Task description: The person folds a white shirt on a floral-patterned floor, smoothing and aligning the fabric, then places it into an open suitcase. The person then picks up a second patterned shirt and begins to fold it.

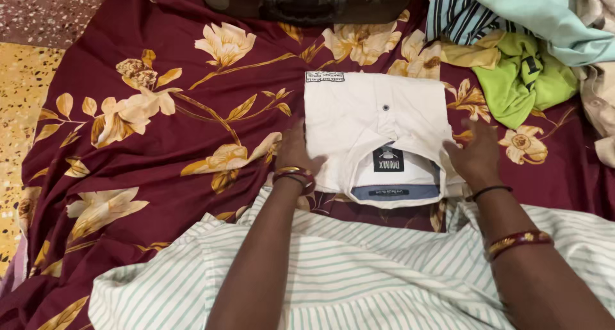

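A folded white shirt [365, 122] lies on a maroon bedsheet with cream flowers [160, 99], its collar end with a dark label facing me. My left hand [296, 152] rests flat against the shirt's left edge, fingers partly tucked under the fabric. My right hand [473, 156] presses the shirt's right edge with fingers spread. Both wrists wear bangles. A striped white and green cloth [359, 272] lies under my forearms at the near edge.
A heap of loose clothes sits at the top right: a lime green garment [522, 80], a pale teal one [544, 16] and a striped one [458, 13]. A dark case with a handle [301, 2] stands at the top. Speckled floor [25, 80] shows at left.
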